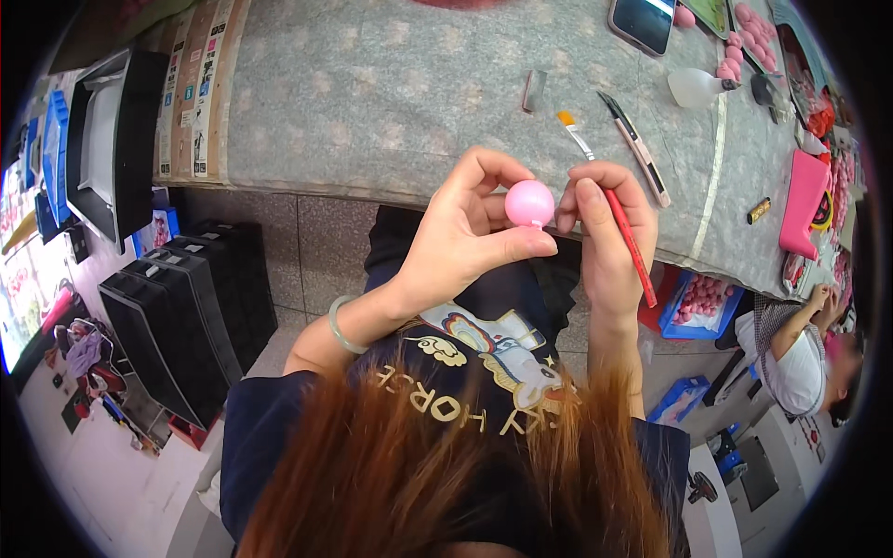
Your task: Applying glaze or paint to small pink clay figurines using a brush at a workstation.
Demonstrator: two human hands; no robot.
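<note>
My left hand (pixel 470 219) is closed on a smooth pink ball (pixel 529 202), pinched between thumb and fingers just off the table's near edge. A small pale nub shows at the ball's underside, close to my thumb. A paintbrush (pixel 632 244) with a red handle and orange bristles is gripped in my right hand (pixel 609 209). Its bristles point away over the table, and the handle's end slants back toward me. My right fingertips are beside the ball; whether they touch it I cannot tell. On the table beyond lie a retractable cutter (pixel 637 149) and a small flat metal piece (pixel 535 90).
A patterned grey cloth covers the table (pixel 372 102). At right are a phone (pixel 642 23), a translucent squeeze bottle (pixel 694 86), pink balls (pixel 755 37) and a pink tape dispenser (pixel 804 200). A blue crate (pixel 670 321) stands below. Black cases (pixel 167 316) are left; another person (pixel 791 358) sits right.
</note>
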